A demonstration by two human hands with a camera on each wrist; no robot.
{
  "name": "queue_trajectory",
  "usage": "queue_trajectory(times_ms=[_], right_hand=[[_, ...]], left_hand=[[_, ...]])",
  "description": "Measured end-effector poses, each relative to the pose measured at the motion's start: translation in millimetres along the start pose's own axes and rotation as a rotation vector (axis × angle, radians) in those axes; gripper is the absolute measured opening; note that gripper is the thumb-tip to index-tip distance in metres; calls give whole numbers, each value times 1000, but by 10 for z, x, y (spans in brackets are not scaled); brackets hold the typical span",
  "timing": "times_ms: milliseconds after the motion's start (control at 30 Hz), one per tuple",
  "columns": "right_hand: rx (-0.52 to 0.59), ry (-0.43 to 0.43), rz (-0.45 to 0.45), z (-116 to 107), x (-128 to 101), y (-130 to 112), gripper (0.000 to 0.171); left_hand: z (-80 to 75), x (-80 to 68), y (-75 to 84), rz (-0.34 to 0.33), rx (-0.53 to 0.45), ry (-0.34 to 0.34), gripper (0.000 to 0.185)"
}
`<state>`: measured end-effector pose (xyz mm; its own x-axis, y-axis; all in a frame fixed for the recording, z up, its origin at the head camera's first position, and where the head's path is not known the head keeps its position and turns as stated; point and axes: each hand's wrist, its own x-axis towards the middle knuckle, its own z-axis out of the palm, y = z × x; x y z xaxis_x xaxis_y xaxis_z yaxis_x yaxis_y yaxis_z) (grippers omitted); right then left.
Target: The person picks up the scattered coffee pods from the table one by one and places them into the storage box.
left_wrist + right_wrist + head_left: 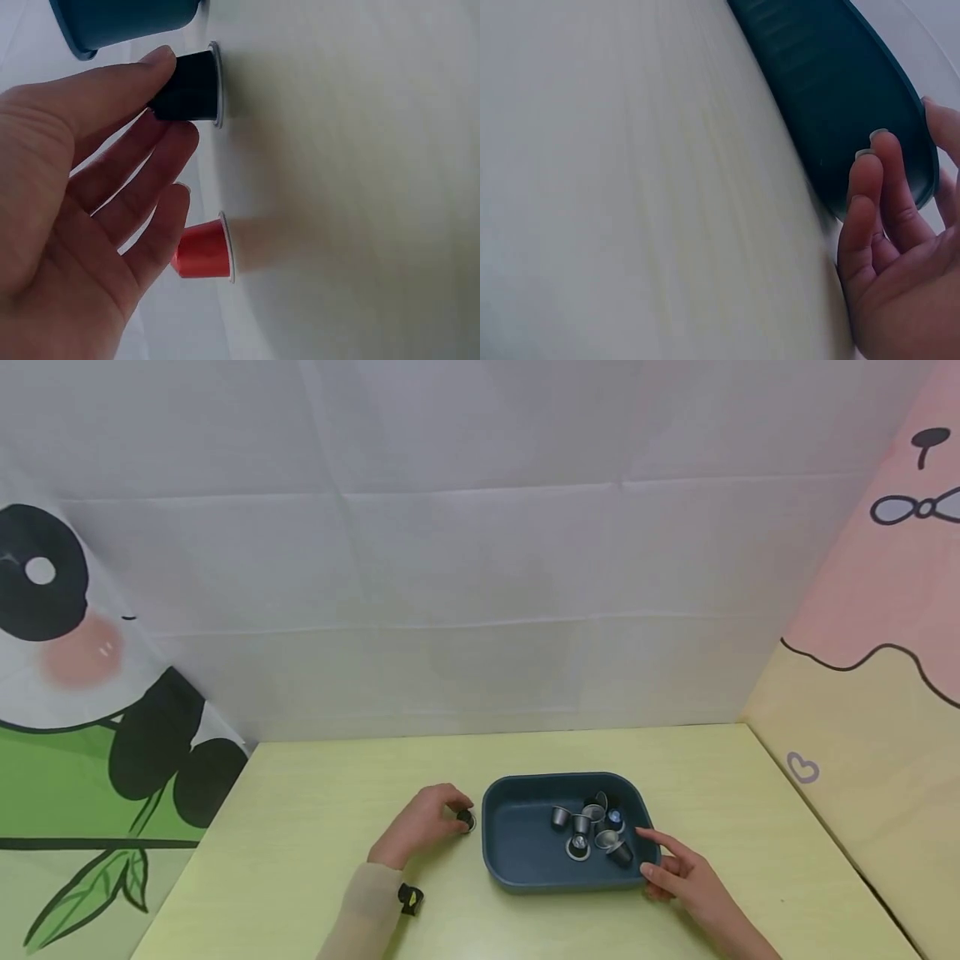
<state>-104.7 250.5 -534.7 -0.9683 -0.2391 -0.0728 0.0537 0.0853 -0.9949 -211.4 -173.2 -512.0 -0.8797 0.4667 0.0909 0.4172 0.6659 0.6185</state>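
A dark teal tray [517, 852] sits mid-table and holds several small coffee capsules [592, 831], silver and dark ones. Just left of it, my left hand [456, 817] pinches a black capsule [467, 820] that stands on the table. The left wrist view shows this black capsule [191, 86] between my fingertips [159, 58], with a red capsule [204, 251] on the table beside my lower fingers; the head view hides the red one. My right hand [658, 862] rests at the tray's right front corner, with straight fingers [870, 180] against the tray's outer wall [832, 97].
The pale yellow-green table [315, 810] is enclosed by a white cloth backdrop [480, 568], a panda-print panel [82, 693] on the left and a pink and yellow panel [877, 677] on the right. A black clip [409, 898] sits at my left wrist.
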Motion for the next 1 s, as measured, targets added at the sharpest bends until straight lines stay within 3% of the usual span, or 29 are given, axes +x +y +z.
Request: queue_trajectory(times_ms=[200, 600, 800, 1000], right_hand=[[9, -7, 4, 11, -6, -20, 43], [-10, 0, 8, -8, 9, -4, 44], [-7, 6, 27, -9, 16, 0, 45], [-25, 21, 59, -1, 15, -19, 52]], left_hand=[[45, -6, 6, 15, 37, -26, 28], [14, -32, 38, 10, 8, -13, 30], [-27, -45, 37, 4, -58, 23, 28], [-91, -82, 113, 40, -143, 61, 29]])
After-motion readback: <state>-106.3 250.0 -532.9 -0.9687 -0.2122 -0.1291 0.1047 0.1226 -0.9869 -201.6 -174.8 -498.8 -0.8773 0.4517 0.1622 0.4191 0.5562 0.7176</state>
